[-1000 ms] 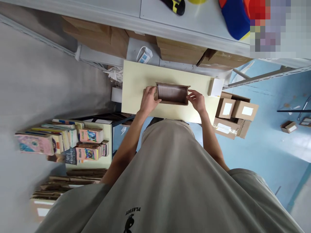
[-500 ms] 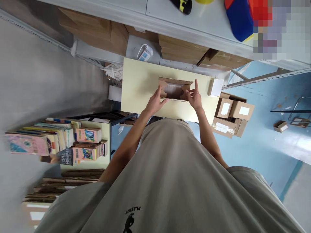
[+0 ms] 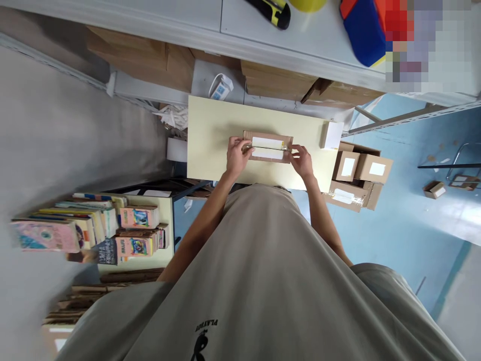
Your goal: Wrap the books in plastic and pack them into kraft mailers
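At mid-frame, the small carton (image 3: 267, 154) is set on the worktop (image 3: 210, 145), touched at its left end by the left hand (image 3: 236, 158) and at its right end by the right hand (image 3: 302, 161); each grip is half curled, and whether anything is pinched cannot be told. Farther off, a power strip (image 3: 221, 89) is seen at upper centre

White-labelled brown box (image 3: 268, 153), pale yellow table (image 3: 210, 150), grey shirt (image 3: 263, 271)

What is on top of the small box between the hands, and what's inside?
Two white strips show on top of the box, one on each flap. The folded flaps cover the inside, so any contents cannot be seen.
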A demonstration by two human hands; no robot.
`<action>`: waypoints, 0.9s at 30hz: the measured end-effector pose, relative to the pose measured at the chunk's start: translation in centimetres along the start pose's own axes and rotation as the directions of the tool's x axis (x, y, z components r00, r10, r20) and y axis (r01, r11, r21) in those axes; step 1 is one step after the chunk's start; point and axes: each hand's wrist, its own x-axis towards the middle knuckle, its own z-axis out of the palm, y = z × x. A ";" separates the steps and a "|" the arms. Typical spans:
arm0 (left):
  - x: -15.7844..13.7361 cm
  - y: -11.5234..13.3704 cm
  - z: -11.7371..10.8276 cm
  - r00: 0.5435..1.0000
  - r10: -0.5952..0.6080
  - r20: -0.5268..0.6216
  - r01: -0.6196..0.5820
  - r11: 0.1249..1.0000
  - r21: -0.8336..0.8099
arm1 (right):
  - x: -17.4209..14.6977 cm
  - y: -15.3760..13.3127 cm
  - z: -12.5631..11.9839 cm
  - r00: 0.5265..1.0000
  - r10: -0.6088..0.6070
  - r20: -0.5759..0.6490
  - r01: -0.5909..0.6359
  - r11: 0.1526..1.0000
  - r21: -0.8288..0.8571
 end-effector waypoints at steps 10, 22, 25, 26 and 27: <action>2.2 0.7 -0.1 0.989 -0.138 -0.054 0.131 0.986 -0.105 | 1.1 -1.6 1.8 0.972 0.211 -0.105 -0.211 0.977 0.014; 3.8 0.8 -0.3 0.958 -0.288 -0.019 0.279 0.941 -0.194 | 1.9 -2.9 1.7 0.958 0.244 -0.154 -0.239 0.970 0.049; 3.6 1.5 -0.6 0.955 -0.294 -0.040 0.281 0.938 -0.205 | 1.2 -3.0 1.4 0.954 0.248 -0.167 -0.238 0.968 0.079; 3.5 1.7 -0.7 0.959 -0.280 -0.044 0.265 0.942 -0.205 | 0.9 -2.9 1.3 0.955 0.244 -0.167 -0.231 0.969 0.092; 3.4 1.8 -0.7 0.964 -0.261 -0.044 0.247 0.947 -0.205 | 0.5 -2.8 1.1 0.956 0.239 -0.167 -0.224 0.969 0.105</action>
